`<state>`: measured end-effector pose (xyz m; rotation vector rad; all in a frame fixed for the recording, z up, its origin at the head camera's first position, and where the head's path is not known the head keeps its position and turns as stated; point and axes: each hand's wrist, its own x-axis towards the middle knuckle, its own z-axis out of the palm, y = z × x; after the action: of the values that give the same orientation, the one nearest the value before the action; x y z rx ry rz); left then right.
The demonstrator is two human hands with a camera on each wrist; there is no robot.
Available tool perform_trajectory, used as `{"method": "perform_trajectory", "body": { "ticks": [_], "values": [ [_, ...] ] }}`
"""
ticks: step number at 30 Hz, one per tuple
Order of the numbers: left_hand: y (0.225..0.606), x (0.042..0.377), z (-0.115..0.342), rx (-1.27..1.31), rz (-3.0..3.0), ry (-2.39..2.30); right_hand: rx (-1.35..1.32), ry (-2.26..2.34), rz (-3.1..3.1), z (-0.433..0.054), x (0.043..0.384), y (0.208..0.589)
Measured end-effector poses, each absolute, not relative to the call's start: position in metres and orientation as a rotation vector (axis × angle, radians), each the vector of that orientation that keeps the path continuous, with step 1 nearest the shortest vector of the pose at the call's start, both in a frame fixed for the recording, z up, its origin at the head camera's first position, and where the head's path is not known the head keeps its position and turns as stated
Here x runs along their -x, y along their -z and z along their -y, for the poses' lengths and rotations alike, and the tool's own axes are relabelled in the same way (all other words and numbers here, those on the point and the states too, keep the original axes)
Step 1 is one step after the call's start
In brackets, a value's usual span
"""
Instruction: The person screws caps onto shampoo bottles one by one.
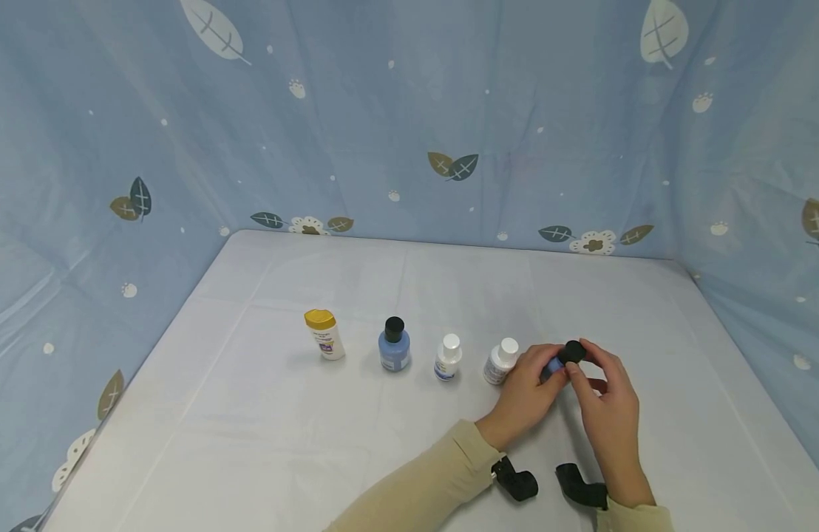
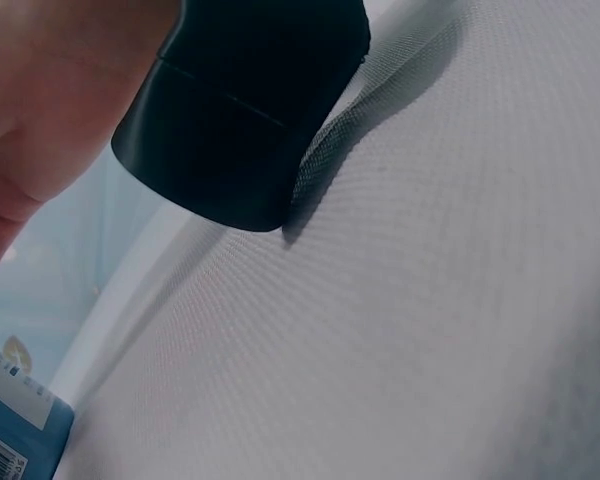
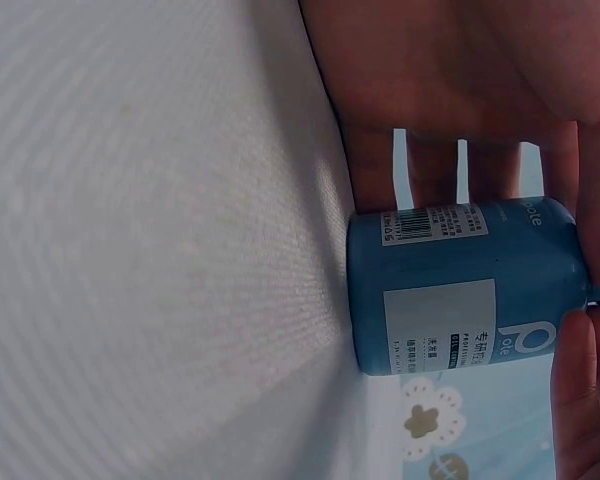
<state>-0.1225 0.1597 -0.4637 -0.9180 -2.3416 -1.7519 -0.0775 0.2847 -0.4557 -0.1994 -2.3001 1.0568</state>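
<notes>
On the right half of the table, a blue bottle (image 1: 554, 365) with a white label stands between both hands. My left hand (image 1: 525, 388) grips its body, the fingers passing behind it in the right wrist view. The right hand (image 1: 610, 414) pinches the black cap (image 1: 573, 351) with thumb and fingers. In the right wrist view the bottle (image 3: 430, 265) appears sideways, its base at the tabletop. Part of the same bottle (image 2: 15, 420) shows at the lower left of the left wrist view. The cap lies outside both wrist views.
Left of the hands, standing in a row, are two white bottles (image 1: 501, 360) (image 1: 448, 357), a blue bottle with a black cap (image 1: 394, 346), and a white bottle with a yellow cap (image 1: 324, 335). A patterned blue curtain (image 1: 409, 125) borders the white table (image 1: 283, 443).
</notes>
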Motion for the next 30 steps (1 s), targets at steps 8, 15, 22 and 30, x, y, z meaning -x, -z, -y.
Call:
{"method": "perform_trajectory", "body": {
  "ticks": [8,15,22,30],
  "values": [
    [0.463,0.122,-0.160,0.915,2.338,1.755,0.182,-1.106,2.308,-0.265,0.068,0.424],
    [0.462,0.121,-0.159,0.915,2.353,1.764,0.164,-1.011,2.326,-0.293,0.082,0.468],
    [0.461,0.121,-0.159,0.907,2.358,1.775,0.133,-1.165,2.368,-0.267,0.069,0.424],
    [0.461,0.121,-0.160,0.907,2.359,1.767,0.205,-1.152,2.362,-0.270,0.068,0.430]
  ]
}}
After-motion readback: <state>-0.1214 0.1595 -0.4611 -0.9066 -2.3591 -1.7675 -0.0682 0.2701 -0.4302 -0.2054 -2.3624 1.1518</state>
